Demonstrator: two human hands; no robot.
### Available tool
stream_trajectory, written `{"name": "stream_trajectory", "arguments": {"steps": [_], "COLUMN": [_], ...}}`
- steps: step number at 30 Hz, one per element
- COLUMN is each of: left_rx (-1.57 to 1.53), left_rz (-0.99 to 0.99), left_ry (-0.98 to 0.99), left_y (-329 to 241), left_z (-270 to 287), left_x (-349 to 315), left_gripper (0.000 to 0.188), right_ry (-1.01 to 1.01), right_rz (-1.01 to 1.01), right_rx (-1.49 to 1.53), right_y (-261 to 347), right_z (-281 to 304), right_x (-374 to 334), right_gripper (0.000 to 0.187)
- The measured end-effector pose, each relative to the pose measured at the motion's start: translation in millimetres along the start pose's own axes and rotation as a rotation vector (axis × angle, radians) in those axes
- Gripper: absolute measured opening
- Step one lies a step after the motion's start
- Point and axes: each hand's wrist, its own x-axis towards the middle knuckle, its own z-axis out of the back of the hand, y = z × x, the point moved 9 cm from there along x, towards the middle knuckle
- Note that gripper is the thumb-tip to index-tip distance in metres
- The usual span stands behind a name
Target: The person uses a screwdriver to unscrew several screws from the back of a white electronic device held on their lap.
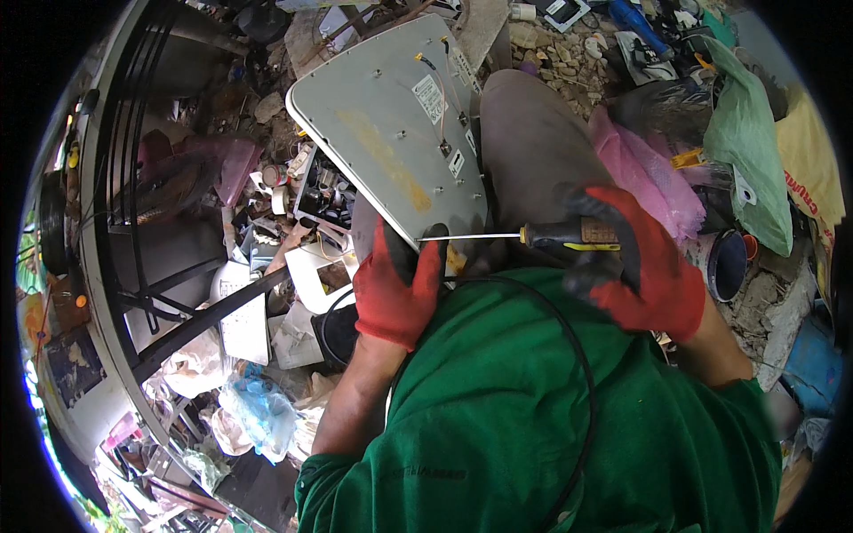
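Note:
A flat grey panel [369, 115] with rounded corners leans across my lap, its near corner toward me. It carries labels, short thin cables with gold connectors, small studs and a yellowish stain. My left hand [395, 289], in a red and black glove, is closed on that near corner, thumb by the edge. In my right hand [644, 266], gloved the same way, is a screwdriver [560, 235] with a black and yellow handle. Its thin shaft points left, and the tip meets the panel's corner beside my left thumb. Whether the tip sits in a gap is too small to tell.
A dark metal frame [133, 266] stands at left. Scrap parts and a pale blue plastic bag [258, 413] lie around it. On the right are a pink mesh bag [644, 173], a green bag [751, 147] and a blue container [813, 364]. A black cable [577, 342] loops over my shirt.

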Motion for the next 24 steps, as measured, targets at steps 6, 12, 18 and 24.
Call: {"name": "stream_trajectory", "arguments": {"steps": [6,12,18,24], "left_rx": [0.096,0.132,0.191,0.227], "left_rz": [-0.072,0.159,-0.384,-0.654], "left_ry": [-0.169,0.097,-0.182,-0.041], "left_y": [-16.5,0.1,-43.8,-92.5], "left_z": [34.2,24.2,40.1,24.8], "left_x": [-27.5,-26.9,-31.4,-20.8], "left_gripper": [0.045,0.028,0.034,0.036], "right_ry": [0.080,0.030,0.096,0.002], "right_rz": [-0.141,-0.212,0.235,0.119], "right_rx": [-0.166,0.079,-0.162,-0.010], "right_y": [9.2,18.7,29.5,22.4], "right_z": [0.5,-3.9,-6.1,0.5], "right_x": [1.4,9.4,7.8,4.8], "right_gripper": [0.053,0.048,0.043,0.053]}}
